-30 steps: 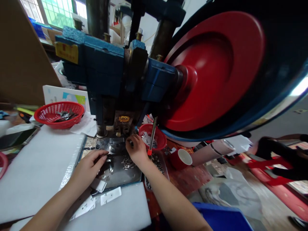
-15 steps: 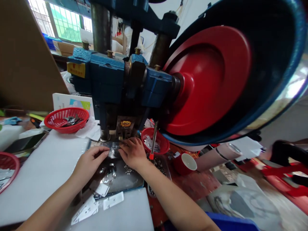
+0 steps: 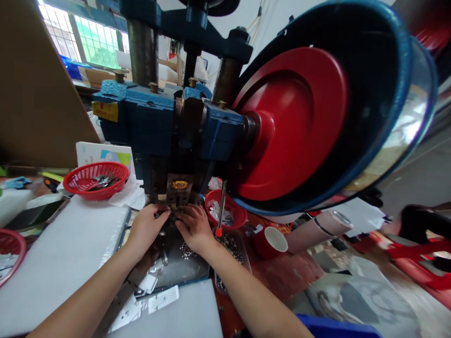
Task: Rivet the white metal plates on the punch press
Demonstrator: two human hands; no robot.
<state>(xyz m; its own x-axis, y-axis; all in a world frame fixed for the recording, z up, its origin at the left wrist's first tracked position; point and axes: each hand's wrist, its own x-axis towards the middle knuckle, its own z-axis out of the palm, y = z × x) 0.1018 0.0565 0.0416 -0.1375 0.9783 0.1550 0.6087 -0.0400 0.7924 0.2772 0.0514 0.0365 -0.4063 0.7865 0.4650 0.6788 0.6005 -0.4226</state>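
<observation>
A blue punch press (image 3: 165,126) with a big red flywheel (image 3: 292,122) fills the view. My left hand (image 3: 146,227) and my right hand (image 3: 192,227) meet at the die area under the ram, fingertips pinched together on a small metal part I cannot make out clearly. Both rest over the steel bed plate (image 3: 190,270), where small metal beads (image 3: 186,249) and flat metal pieces (image 3: 148,281) lie.
A red basket (image 3: 96,179) with metal parts sits at the left, another red basket (image 3: 232,213) right of the die, a third at the far left edge (image 3: 10,253). White foam sheets (image 3: 59,249) flank the plate. A red cup (image 3: 268,239) and a red-tipped rod (image 3: 220,211) stand at the right.
Both hands have moved forward and together, up to the die under the ram. The left hand came from the plate toward the right hand. The view tilted up slightly.
</observation>
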